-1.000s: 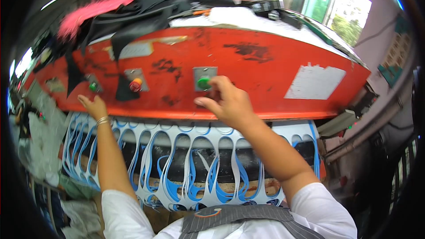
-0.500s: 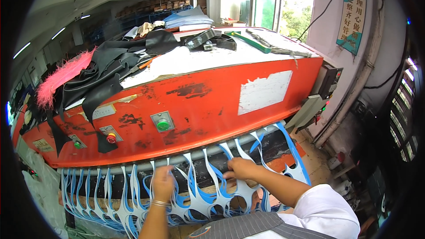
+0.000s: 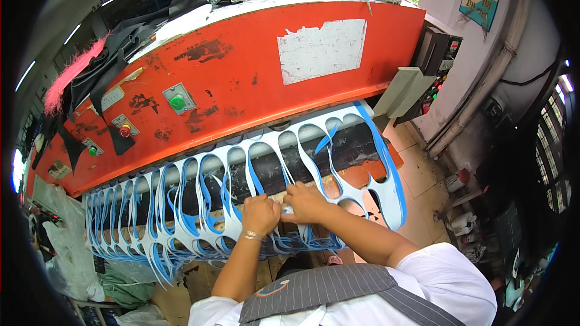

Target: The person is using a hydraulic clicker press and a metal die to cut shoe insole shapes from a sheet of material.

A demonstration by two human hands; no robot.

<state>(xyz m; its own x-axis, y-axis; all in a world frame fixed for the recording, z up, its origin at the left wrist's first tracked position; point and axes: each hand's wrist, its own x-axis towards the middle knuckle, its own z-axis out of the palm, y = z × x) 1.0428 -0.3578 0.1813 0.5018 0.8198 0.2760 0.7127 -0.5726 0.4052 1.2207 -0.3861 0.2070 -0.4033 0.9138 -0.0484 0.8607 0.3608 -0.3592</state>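
Note:
A white-and-blue sheet (image 3: 394,196) full of large cut-out holes hangs from under the front edge of a red machine (image 3: 241,78) and drapes toward me in layered strips. My left hand (image 3: 261,214) is closed on the near part of this sheet. Right beside it, my right hand (image 3: 307,203) also grips the sheet, fingers curled over a strip. The two hands nearly touch. What lies under the fingers is partly hidden by them.
Green (image 3: 177,102) and red (image 3: 125,130) push buttons sit on the machine's front. Black scraps (image 3: 121,72) and a pink fluffy strip (image 3: 75,75) hang over its left side. A control box (image 3: 436,54) stands at the right end. Clear plastic (image 3: 66,241) lies at lower left.
My left hand has moved right, up against my right hand. More of the sheet has come out from under the machine toward me. The view has tilted down.

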